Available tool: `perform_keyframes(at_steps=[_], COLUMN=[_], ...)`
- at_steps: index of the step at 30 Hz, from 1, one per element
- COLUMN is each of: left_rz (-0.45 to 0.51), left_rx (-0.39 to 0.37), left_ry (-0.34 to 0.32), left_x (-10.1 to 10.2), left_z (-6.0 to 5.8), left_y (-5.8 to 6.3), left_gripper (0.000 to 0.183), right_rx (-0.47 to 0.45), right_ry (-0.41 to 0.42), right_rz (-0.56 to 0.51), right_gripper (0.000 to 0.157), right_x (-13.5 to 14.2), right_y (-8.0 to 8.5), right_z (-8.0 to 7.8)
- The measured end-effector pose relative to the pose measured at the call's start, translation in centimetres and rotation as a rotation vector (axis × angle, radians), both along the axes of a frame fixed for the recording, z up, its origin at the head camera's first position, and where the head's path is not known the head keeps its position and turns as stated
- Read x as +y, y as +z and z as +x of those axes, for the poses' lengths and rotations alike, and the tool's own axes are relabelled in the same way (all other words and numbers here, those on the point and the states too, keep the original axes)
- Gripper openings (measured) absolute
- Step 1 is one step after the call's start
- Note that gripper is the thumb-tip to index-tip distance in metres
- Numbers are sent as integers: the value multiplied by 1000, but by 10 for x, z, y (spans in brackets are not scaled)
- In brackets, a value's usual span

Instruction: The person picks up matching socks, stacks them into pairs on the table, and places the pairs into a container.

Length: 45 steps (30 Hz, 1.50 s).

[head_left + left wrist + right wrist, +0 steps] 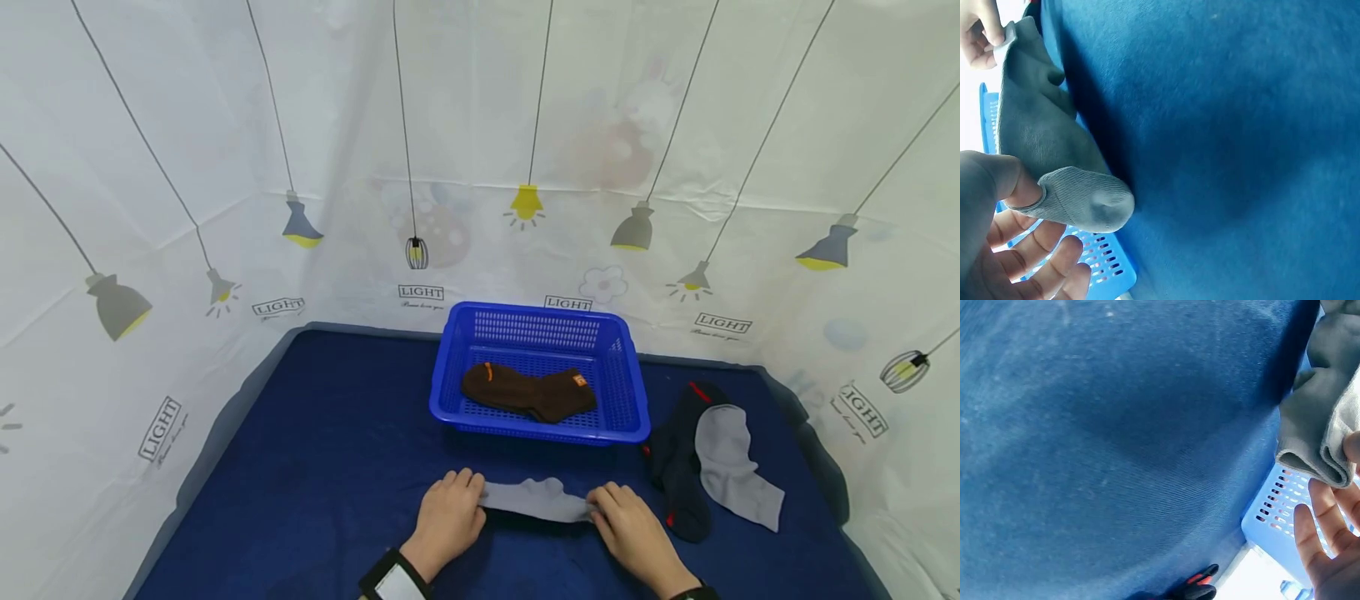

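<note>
Holding light-grey sock (534,500) crosswise in left hand (448,515) and right hand (632,532), just above navy cloth (315,467), on near side of blue basket (536,427).
Running left-right along long axis, dipping slightly rightward; pointing toe (1100,203) left, cuff (1311,467) right. Pinching near toe with left thumb (1015,182), at cuff edge with right thumb (1352,447); leaving lower fingers (1038,247) loosely spread.

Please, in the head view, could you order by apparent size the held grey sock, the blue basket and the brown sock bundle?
1. Blue basket
2. Brown sock bundle
3. Held grey sock, its ends partly hidden
</note>
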<state>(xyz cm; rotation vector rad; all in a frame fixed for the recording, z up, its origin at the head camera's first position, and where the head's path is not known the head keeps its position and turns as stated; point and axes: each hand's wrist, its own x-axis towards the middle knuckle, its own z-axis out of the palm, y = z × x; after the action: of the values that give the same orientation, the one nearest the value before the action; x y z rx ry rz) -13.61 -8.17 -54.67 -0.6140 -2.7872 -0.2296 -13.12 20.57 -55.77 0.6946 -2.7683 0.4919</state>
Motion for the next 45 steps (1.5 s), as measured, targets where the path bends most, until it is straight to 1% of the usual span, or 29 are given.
perform_keyframes(at_steps=[4, 7, 10, 13, 18, 22, 25, 28, 31, 34, 36, 39, 43, 45], left_rz=[4, 9, 11, 17, 32, 46, 58, 56, 39, 15, 5, -9, -24, -24], left_rx=[25, 22, -8, -55, -121, -137, -166, -197, -218, -211, -194, -137, -49, -19], left_ry=[-6, -14, -21, -35, -60, -80, -102, -119, -111, -87, -74, -65, -66, -66], left_x=[-4, -9, -12, -15, -18, -18, -20, -21, -20, -18, -17, -16, -15, -14], left_z=[1, 5, 10, 15, 22, 29, 34, 35, 32, 26, 21, 13, -1, -8], left_y=[6, 10, 12, 16, 25, 32, 36, 38, 35, 29, 25, 21, 18, 17], left_gripper=[16, 15, 13, 12, 12, 12, 12, 11, 11, 11, 11, 11, 12, 11], right_rx=[19, 50, 84, 96, 43, -2, -12, -7, -2, 0, 6, 11, -15, -28], right_ry=[20, 44, 64, 76, 50, 31, 40, 54, 59, 47, 36, 14, -6, -14], right_rz=[-15, -28, -36, -45, -37, -34, -54, -79, -93, -93, -90, -80, -55, -44], right_gripper=[21, 23, 23, 24, 25, 26, 27, 28, 28, 26, 24, 21, 18, 17], right_x=[-1, -2, -3, -3, -2, -2, -2, -2, -3, -4, -5, -6, -7, -7], right_y=[2, 5, 7, 10, 16, 19, 19, 18, 15, 13, 12, 11, 11, 11], right_z=[1, 3, 7, 12, 21, 29, 34, 36, 33, 27, 22, 13, 2, -3])
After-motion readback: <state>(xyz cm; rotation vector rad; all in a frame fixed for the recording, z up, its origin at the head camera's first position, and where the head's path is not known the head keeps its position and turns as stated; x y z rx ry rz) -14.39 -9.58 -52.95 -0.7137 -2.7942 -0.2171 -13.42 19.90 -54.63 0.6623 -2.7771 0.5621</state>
